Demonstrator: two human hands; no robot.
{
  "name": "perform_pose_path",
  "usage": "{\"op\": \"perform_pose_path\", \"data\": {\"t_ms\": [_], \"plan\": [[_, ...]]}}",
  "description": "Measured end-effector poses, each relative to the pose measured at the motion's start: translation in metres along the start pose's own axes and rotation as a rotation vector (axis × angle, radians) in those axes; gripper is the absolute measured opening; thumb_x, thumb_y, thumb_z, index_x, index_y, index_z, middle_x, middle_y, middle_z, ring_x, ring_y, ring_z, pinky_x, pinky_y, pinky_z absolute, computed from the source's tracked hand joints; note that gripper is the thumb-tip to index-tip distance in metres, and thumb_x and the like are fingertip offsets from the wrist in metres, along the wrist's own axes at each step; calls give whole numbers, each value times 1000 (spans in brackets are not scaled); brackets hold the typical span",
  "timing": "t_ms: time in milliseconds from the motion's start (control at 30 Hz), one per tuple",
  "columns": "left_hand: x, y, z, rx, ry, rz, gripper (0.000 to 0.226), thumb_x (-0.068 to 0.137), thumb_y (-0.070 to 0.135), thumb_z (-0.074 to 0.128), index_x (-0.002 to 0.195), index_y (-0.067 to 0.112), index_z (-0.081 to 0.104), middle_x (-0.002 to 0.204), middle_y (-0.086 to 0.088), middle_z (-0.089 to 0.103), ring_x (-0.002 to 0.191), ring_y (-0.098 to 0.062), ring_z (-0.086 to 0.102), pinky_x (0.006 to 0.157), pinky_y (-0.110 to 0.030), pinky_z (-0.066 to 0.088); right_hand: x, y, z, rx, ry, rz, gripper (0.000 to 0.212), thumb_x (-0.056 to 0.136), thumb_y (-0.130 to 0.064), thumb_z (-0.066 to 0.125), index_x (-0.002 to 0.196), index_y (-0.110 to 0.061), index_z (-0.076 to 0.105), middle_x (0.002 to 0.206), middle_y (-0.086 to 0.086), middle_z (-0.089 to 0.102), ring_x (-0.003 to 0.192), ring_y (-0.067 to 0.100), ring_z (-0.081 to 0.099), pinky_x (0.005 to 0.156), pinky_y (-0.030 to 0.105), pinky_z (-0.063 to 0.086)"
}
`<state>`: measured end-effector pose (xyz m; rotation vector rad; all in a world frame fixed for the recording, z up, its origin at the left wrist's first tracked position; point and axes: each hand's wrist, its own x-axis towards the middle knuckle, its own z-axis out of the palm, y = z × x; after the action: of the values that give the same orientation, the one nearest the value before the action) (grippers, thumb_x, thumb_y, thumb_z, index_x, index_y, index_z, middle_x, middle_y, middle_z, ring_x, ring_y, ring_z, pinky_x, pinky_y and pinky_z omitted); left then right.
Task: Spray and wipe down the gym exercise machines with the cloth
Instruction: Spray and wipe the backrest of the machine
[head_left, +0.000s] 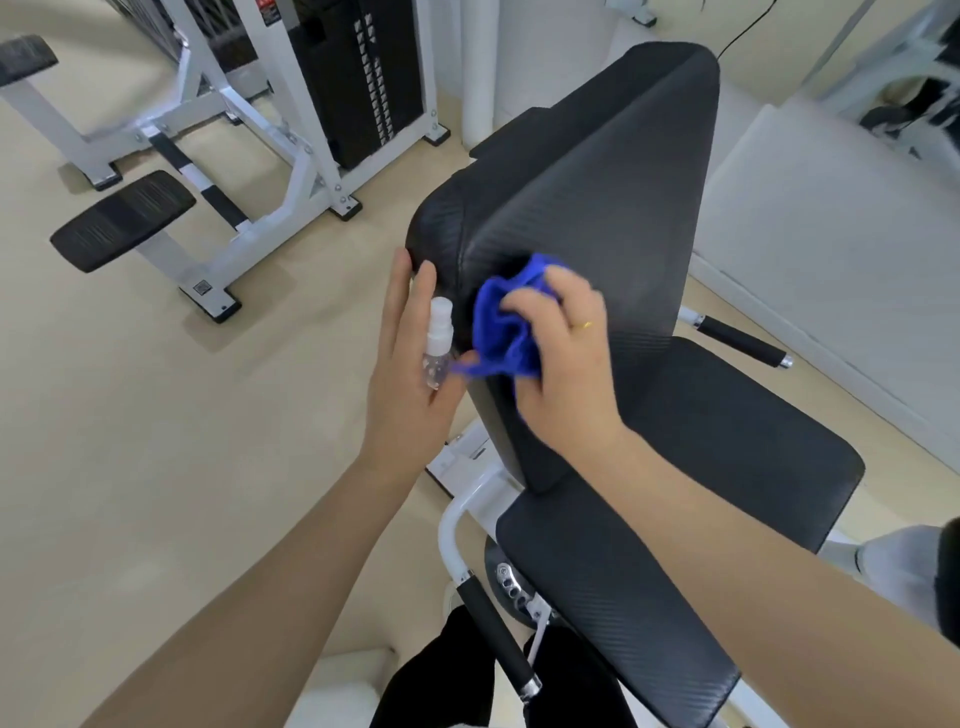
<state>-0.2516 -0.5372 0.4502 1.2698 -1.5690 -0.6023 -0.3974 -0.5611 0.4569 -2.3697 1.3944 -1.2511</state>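
Blue cloth (506, 322) bunched under right hand (563, 364), against backrest (597, 208)

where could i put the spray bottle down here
The seat pad is bare between the backrest and its front edge. Crowded at the backrest's left edge: left hand with spray bottle, right hand with cloth.

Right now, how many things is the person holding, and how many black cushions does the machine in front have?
Blue cloths: 1, cloth in the right hand
Spray bottles: 1, spray bottle in the left hand
Black cushions: 2, back pad and seat pad
Total: 4
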Motion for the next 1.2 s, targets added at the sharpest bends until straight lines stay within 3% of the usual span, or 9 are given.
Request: {"op": "perform_pose_path", "data": {"t_ms": [133,300,433,567,767,900,1000,1133,1200], "plan": [[0,1,1,53,-31,10,80,85,2,63,143,12,9,150,-9,0,138,13,1,108,-7,16,11,27,-4,-136,-27,-214,41,71,-2,52,107,-22,46,118,6,38,84,33,47,71,41,46],[-13,5,11,121,9,-64,79,87,3,63,144,12,9,155,-12,5,142,3,6,109,-9,19,21,29,-4,34,149,276,53,65,10,45,111,-14,53,122,23,47,97,37,50,84,38,44],[-28,9,32,52,185,-242,58,89,5,60,141,6,34,143,-17,40,132,-27,38,107,-38,37,-1,8,9,-42,40,-69,45,72,0,53,111,-20,45,122,9,40,84,27,42,72,36,42],[-35,19,44,27,364,-364,56,82,4,58,135,15,42,125,9,48,118,-18,47,97,-20,41,-12,21,9,-95,-62,-348,48,75,-2,55,115,-24,45,118,3,34,80,29,44,64,38,45],[-39,19,46,28,366,-425,36,88,20,58,120,28,45,111,-4,57,80,-25,54,72,-32,48,8,43,0,11,100,116,55,63,10,50,109,-20,43,124,15,48,84,34,49,72,41,47],[-37,25,53,-112,394,-475,27,86,6,55,106,23,48,92,13,56,75,0,53,67,-18,44,-18,17,12,-47,-21,-224,23,85,-5,35,102,-18,43,119,3,37,78,25,40,60,33,39],[-41,27,58,-269,460,-560,18,86,11,51,100,21,50,68,16,55,61,-3,49,55,-19,45,-23,24,11,-27,-117,-426,22,88,-6,31,101,-18,45,116,3,38,77,24,38,58,31,37],[-46,31,69,-109,429,-604,31,89,15,53,106,40,46,70,-2,56,58,-23,52,57,-35,50,1,64,-7,33,-51,-103,37,67,3,54,101,-10,54,118,14,48,77,37,54,64,41,50],[-44,30,71,-83,454,-624,30,93,14,51,107,40,45,66,3,55,57,-15,54,59,-30,51,12,75,-13,92,4,179,43,63,11,54,103,-4,57,120,21,49,87,38,55,70,47,50]]}}
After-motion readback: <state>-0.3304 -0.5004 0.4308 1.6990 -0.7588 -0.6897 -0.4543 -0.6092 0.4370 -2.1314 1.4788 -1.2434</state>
